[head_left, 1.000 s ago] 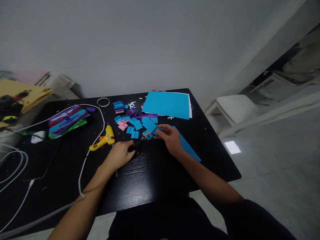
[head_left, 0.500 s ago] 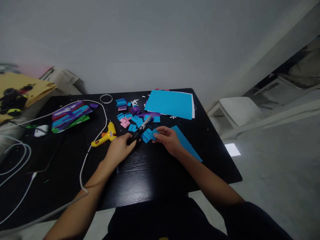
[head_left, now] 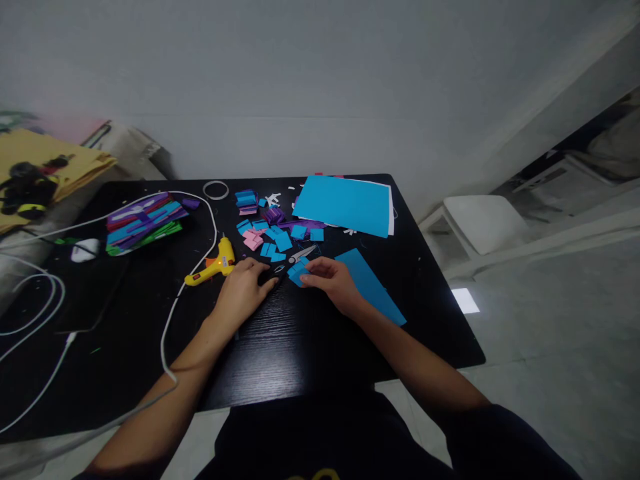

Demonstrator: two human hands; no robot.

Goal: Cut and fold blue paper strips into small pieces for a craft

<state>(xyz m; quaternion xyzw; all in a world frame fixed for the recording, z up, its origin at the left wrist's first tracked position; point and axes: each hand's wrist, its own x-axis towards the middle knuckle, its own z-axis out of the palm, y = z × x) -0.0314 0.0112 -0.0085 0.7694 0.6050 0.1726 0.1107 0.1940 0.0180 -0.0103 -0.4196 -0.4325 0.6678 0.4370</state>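
My left hand [head_left: 244, 288] lies on the black table [head_left: 280, 347] with its fingers stretched out, their tips just beside the black handles of the scissors [head_left: 293, 261]. The scissors rest flat on the table, blades pointing away to the right. My right hand [head_left: 333, 283] pinches a small stack of blue paper pieces [head_left: 299, 272] right next to the scissors. More cut blue, pink and purple squares [head_left: 273, 237] are scattered just beyond both hands.
A yellow glue gun [head_left: 214, 263] lies left of my left hand, its white cord [head_left: 165, 333] running towards me. Blue sheets [head_left: 345, 203] and a blue strip [head_left: 373, 287] lie to the right. A colored paper stack [head_left: 143, 223] and tape ring [head_left: 216, 190] sit far left.
My left hand has laid the scissors flat on the table and opened beside them. My right hand drew the blue pieces slightly towards me.
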